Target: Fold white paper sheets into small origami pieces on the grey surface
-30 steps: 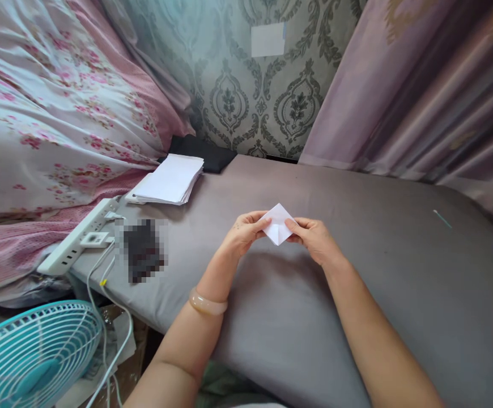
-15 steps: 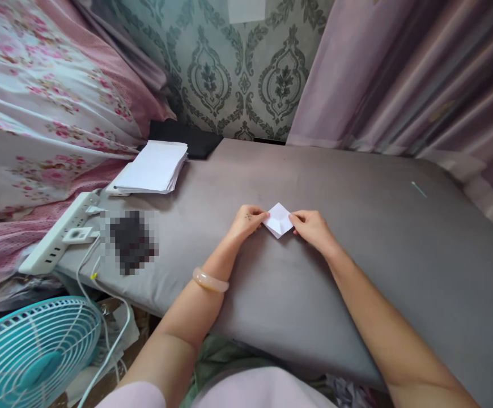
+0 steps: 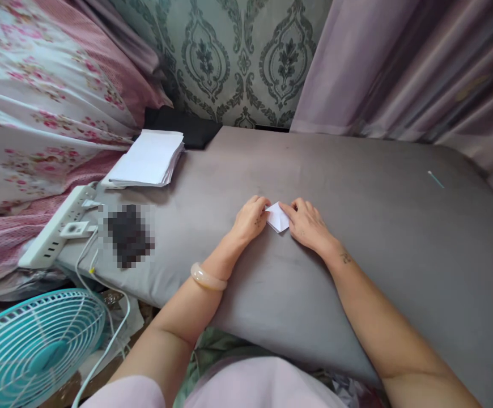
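Observation:
A small square of folded white paper (image 3: 277, 219) lies turned like a diamond on the grey cloth surface (image 3: 280, 306), creases showing on its face. My left hand (image 3: 253, 218) grips its left corner, with the fingers curled around that edge. On the opposite side, my right hand (image 3: 306, 221) pinches the right part, its thumb or forefinger pressed near the top corner. Part of the paper's right edge is hidden under those fingers. A pale bangle (image 3: 207, 277) circles my left forearm.
A stack of white paper (image 3: 147, 158) lies at the back left beside a black flat item (image 3: 199, 133). Nearer are a white power strip (image 3: 57, 229), cables and a blurred-out dark item (image 3: 128, 235). A turquoise fan (image 3: 46, 351) stands lower left. A thin stick (image 3: 436, 179) lies far right.
My right fingers have moved from the paper's right corner up towards its top corner, covering more of it. My left hand has turned and curled closer. The view has tilted slightly downward.

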Tool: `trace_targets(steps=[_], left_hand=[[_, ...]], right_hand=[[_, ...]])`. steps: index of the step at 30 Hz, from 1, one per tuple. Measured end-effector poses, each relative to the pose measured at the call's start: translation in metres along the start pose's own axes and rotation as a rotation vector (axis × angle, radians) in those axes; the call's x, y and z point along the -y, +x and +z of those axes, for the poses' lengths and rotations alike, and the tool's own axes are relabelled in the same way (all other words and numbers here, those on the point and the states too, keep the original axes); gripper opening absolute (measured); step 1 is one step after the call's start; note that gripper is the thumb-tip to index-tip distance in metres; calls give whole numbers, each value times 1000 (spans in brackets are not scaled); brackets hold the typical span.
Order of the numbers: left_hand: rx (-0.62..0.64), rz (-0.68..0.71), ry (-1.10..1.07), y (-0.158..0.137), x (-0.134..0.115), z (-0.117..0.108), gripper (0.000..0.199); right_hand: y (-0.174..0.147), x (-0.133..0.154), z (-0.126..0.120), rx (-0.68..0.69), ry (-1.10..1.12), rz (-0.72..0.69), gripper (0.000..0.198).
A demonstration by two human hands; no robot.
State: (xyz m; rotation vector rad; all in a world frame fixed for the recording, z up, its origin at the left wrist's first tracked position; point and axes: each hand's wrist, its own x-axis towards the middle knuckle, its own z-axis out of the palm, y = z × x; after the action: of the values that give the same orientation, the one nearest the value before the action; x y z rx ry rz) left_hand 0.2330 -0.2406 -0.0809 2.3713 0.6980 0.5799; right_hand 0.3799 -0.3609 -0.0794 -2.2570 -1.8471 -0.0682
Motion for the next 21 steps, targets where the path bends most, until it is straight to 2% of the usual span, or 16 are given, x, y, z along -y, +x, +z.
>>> trace_targets(steps=[3, 8, 13, 17, 21], left_hand=[[78, 104, -21, 0, -3, -5, 22], [143, 157, -23, 0, -4, -6, 21], [151, 169, -6, 0, 2, -3, 21], [150, 187, 25, 0, 7, -4, 21], [142, 95, -18, 0, 4, -9, 22]], right_hand=[[1, 0, 0, 2, 5, 14, 48], [2, -3, 5, -4, 99, 61, 49], [-1, -6, 5, 33, 198, 87, 46], [-6, -6, 3, 27, 187, 70, 54], [-8, -2, 4, 20, 165, 85, 57]])
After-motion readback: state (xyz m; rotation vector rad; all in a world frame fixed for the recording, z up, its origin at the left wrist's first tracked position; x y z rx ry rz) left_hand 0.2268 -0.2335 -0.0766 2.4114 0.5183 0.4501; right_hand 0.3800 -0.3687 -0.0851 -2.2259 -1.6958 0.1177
